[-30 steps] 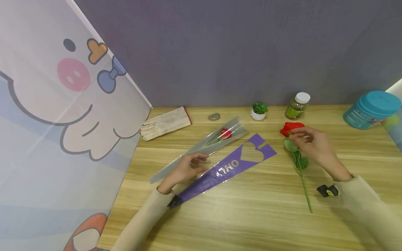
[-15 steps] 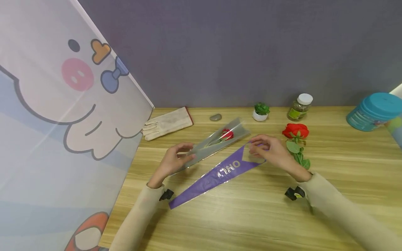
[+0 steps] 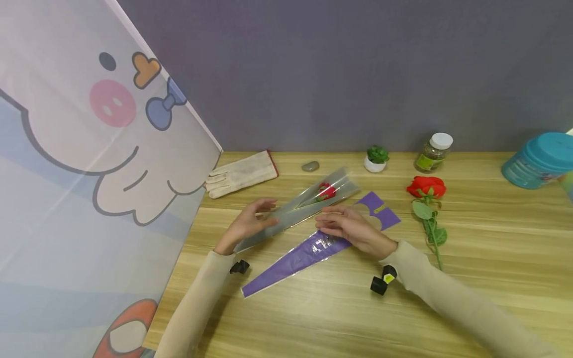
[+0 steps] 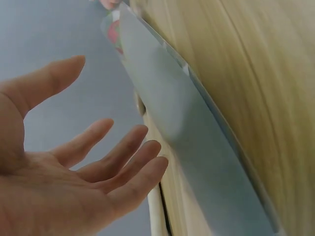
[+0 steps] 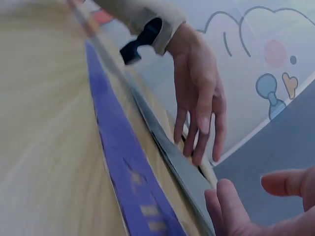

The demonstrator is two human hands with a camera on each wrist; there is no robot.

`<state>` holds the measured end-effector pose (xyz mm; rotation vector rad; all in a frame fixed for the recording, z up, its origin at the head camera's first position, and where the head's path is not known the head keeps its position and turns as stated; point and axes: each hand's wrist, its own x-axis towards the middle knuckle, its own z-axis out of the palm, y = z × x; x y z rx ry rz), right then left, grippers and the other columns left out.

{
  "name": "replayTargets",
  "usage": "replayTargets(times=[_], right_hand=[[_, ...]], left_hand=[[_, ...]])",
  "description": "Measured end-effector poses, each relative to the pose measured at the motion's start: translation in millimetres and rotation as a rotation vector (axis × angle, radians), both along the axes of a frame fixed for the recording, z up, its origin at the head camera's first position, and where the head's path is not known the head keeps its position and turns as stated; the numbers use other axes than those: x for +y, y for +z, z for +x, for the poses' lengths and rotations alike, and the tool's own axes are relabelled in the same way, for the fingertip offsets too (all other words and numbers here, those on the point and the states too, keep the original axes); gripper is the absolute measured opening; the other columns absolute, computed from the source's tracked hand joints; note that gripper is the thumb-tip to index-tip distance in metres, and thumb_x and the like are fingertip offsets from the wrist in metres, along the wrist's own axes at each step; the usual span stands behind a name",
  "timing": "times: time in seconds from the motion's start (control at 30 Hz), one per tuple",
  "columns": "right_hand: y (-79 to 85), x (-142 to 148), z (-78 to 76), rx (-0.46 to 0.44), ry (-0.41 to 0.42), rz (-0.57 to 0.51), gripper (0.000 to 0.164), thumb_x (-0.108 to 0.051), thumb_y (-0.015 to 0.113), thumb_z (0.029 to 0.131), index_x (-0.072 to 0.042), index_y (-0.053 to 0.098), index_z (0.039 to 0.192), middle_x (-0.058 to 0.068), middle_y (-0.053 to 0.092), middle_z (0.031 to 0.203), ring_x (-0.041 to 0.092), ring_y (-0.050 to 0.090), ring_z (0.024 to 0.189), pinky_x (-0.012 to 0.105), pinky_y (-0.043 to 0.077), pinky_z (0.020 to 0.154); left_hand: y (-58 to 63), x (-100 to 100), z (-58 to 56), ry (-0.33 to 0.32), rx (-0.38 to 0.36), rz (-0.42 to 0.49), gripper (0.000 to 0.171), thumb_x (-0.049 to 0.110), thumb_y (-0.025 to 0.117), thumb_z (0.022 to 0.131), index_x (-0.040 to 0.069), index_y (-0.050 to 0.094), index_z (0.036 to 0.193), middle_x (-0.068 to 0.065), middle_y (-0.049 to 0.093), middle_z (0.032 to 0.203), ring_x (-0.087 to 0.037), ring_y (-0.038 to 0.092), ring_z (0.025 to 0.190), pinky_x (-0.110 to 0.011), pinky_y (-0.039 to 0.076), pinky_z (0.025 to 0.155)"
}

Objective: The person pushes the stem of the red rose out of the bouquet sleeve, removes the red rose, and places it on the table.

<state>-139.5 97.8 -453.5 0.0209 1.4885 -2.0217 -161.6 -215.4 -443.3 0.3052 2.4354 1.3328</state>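
Observation:
My left hand (image 3: 247,226), fingers spread and relaxed, hovers over the lower part of a clear flower sleeve (image 3: 291,216). Inside that sleeve lies a small red rose (image 3: 327,191). In the left wrist view, the fingers (image 4: 123,182) stand apart from the grey-looking sleeve (image 4: 182,128). My right hand (image 3: 355,231), lightly bent and holding nothing, is over a purple flower sleeve (image 3: 286,268) with silver lettering, covering part of its print. A larger red rose (image 3: 426,187) with a green stem lies to the right of the right hand.
Along the back of the wooden table (image 3: 313,318) are a white work glove (image 3: 243,174), a grey stone (image 3: 310,166), a small potted plant (image 3: 376,159), a lidded jar (image 3: 434,153) and a blue tub (image 3: 537,161). A cartoon-printed wall (image 3: 89,199) borders the left side.
My right hand has moved left, from the larger rose to over the purple sleeve. My left hand has shifted up and left, from the purple sleeve to over the clear one.

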Motion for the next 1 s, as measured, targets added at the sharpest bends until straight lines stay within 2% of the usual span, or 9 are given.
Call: replayTargets(times=[0.1, 0.2, 0.33, 0.47, 0.57, 0.63, 0.87, 1.0], right_hand=[[-3.2, -4, -1.5, -0.059, 0.006, -0.049, 0.052, -0.004, 0.040, 0.111, 0.013, 0.021, 0.156, 0.036, 0.044, 0.153, 0.023, 0.070, 0.120, 0.030, 0.056, 0.104], [-5.4, -7, -3.2, -0.126, 0.012, -0.098, 0.045, -0.005, 0.039, 0.111, 0.012, 0.028, 0.152, 0.033, 0.048, 0.149, 0.027, 0.067, 0.125, 0.033, 0.055, 0.107], [-7.7, -9, -5.8, -0.211, -0.019, -0.163, 0.027, -0.007, 0.042, 0.111, 0.006, 0.047, 0.134, 0.027, 0.055, 0.140, 0.029, 0.066, 0.124, 0.035, 0.053, 0.110], [-10.8, -13, -10.1, -0.249, -0.064, -0.214, 0.019, -0.008, 0.042, 0.111, 0.003, 0.050, 0.124, 0.023, 0.062, 0.127, 0.028, 0.070, 0.117, 0.035, 0.052, 0.110], [-12.1, -15, -12.4, -0.262, -0.090, -0.239, 0.021, -0.006, 0.041, 0.110, 0.006, 0.049, 0.125, 0.021, 0.064, 0.121, 0.027, 0.072, 0.113, 0.035, 0.052, 0.110], [-12.3, -16, -13.4, -0.257, -0.090, -0.250, 0.024, -0.004, 0.040, 0.110, 0.009, 0.048, 0.128, 0.022, 0.062, 0.123, 0.027, 0.071, 0.115, 0.035, 0.051, 0.112], [-10.1, -18, -14.7, -0.249, -0.077, -0.252, 0.038, -0.003, 0.038, 0.111, 0.015, 0.039, 0.144, 0.030, 0.043, 0.148, 0.033, 0.058, 0.134, 0.036, 0.045, 0.118], [-9.0, -18, -14.6, -0.254, -0.066, -0.252, 0.045, -0.005, 0.037, 0.111, 0.015, 0.030, 0.152, 0.031, 0.039, 0.153, 0.034, 0.056, 0.137, 0.035, 0.045, 0.117]], left_hand=[[-3.1, 2, -5.9, -0.029, -0.002, -0.024, 0.068, 0.012, 0.076, 0.095, 0.003, 0.045, 0.154, -0.024, 0.056, 0.150, -0.045, 0.052, 0.140, -0.059, 0.044, 0.117], [-6.2, 3, -11.5, -0.048, -0.002, -0.040, 0.070, 0.012, 0.078, 0.094, 0.002, 0.045, 0.154, -0.024, 0.058, 0.148, -0.044, 0.054, 0.138, -0.057, 0.047, 0.115], [-9.3, 7, -17.3, -0.070, 0.007, -0.076, 0.073, 0.015, 0.080, 0.092, 0.003, 0.045, 0.155, -0.023, 0.060, 0.147, -0.043, 0.058, 0.135, -0.054, 0.049, 0.113], [-10.6, 12, -21.3, -0.082, 0.020, -0.120, 0.074, 0.016, 0.082, 0.090, 0.004, 0.047, 0.154, -0.022, 0.061, 0.145, -0.042, 0.060, 0.132, -0.053, 0.050, 0.112], [-11.4, 16, -22.9, -0.079, 0.020, -0.139, 0.074, 0.014, 0.084, 0.089, 0.004, 0.049, 0.153, -0.022, 0.063, 0.142, -0.041, 0.061, 0.130, -0.052, 0.050, 0.112], [-12.2, 19, -24.0, -0.079, 0.022, -0.143, 0.073, 0.013, 0.084, 0.088, 0.003, 0.050, 0.152, -0.022, 0.065, 0.139, -0.040, 0.063, 0.128, -0.051, 0.050, 0.112], [-12.2, 27, -24.9, -0.061, 0.036, -0.169, 0.069, 0.005, 0.082, 0.086, 0.003, 0.054, 0.149, -0.021, 0.066, 0.136, -0.038, 0.063, 0.126, -0.050, 0.051, 0.110], [-14.7, 29, -23.3, -0.040, 0.065, -0.192, 0.063, 0.003, 0.081, 0.086, 0.006, 0.059, 0.145, -0.020, 0.065, 0.135, -0.036, 0.063, 0.124, -0.047, 0.054, 0.107]])
